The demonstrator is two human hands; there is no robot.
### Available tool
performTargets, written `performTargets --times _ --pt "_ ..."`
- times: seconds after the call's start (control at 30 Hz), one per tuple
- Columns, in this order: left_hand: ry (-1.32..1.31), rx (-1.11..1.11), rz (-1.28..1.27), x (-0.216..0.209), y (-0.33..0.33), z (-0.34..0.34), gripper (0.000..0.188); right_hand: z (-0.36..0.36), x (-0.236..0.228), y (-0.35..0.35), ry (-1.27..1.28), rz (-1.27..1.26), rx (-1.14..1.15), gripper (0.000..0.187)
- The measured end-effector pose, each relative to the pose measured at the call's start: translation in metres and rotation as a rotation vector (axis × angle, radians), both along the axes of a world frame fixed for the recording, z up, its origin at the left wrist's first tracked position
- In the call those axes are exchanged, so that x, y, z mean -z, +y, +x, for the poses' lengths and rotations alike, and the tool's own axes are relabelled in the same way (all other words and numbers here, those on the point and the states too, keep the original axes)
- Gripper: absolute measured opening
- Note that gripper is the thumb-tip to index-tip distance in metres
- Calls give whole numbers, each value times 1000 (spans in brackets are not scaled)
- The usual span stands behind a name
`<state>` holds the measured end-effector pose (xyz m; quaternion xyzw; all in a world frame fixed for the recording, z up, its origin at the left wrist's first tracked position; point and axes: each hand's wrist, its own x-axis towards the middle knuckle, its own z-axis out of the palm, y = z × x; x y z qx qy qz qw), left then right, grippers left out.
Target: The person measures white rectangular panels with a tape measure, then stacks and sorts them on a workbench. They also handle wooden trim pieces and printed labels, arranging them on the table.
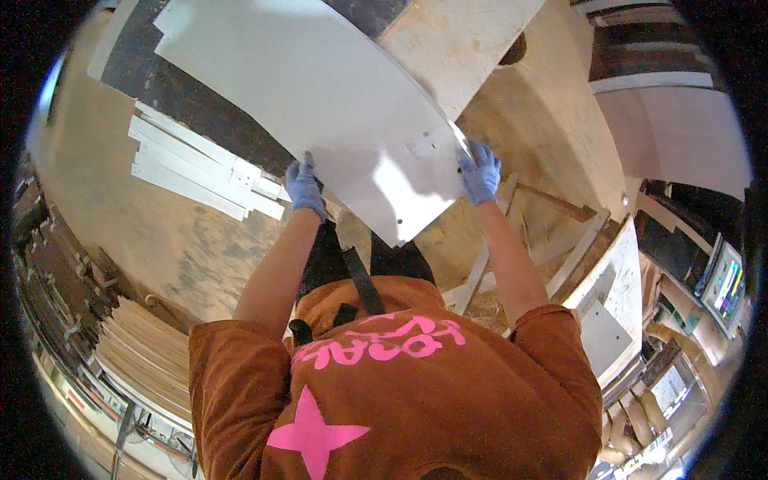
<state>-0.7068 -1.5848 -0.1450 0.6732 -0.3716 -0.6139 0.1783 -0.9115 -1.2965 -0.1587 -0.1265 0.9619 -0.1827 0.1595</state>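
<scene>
A long white panel (320, 96) with a small dark hole near its close corner stretches from in front of my body toward the far left. My left hand (305, 188), in a blue glove, grips the panel's left edge, its thumb side against the board. On the opposite edge, my right hand (480, 171), gloved the same way, is closed round the rim. The fingers under the board are hidden. Bright glare lies across the panel's near end, next to a small pale label.
White strips (200, 164) lie stacked on the floor at left. A pale board (456, 48) sits beyond the panel. Wooden frame pieces (572, 240) rest at right, near a lit screen (724, 284). Thin wooden slats (144, 352) are piled at lower left.
</scene>
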Motion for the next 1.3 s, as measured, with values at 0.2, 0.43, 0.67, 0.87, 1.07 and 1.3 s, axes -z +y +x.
performTargets --times 0.2,0.43,0.67,0.87,1.07,1.3 --pt "110 104 22 36 23 29 33 -9 1 23 -452 -511 281 64" --pt "53 306 -48 16 40 21 47 12 46 40 -913 -1364 624 63" --pt "-128 490 -148 -4 34 1 65 15 11 9 -957 -1425 523 64" --pt "-22 669 138 6 9 -13 82 -13 -33 3 -750 -1471 333 74" --pt "-277 660 -541 -14 -20 -63 125 -43 -100 -4 -181 -1198 211 62" --pt "-25 736 -914 -30 -37 -66 147 9 -118 -7 -34 -1010 24 66"
